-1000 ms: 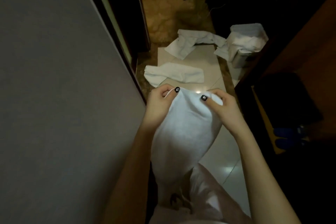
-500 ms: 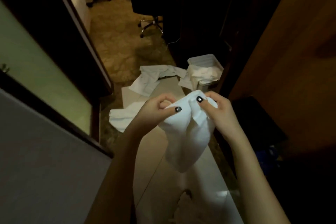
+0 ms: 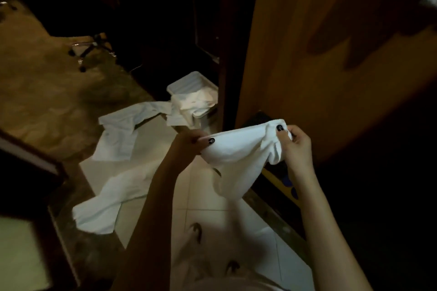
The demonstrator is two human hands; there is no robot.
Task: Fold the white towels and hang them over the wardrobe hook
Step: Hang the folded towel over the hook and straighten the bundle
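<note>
Dim, warm light. Soft shadows lie on the tall orange-brown wooden door (image 3: 331,101); the pale glossy floor tiles (image 3: 201,208) gleam faintly. Far corners sink black; edges blur.

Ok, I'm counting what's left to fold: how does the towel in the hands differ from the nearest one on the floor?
The held towel hangs in the air, pinched at its top edge by the left hand and right hand; the floor towel lies on the tiles, untouched. The held towel sags bunched; the floor towel sprawls long and rumpled. Both are white.
</note>
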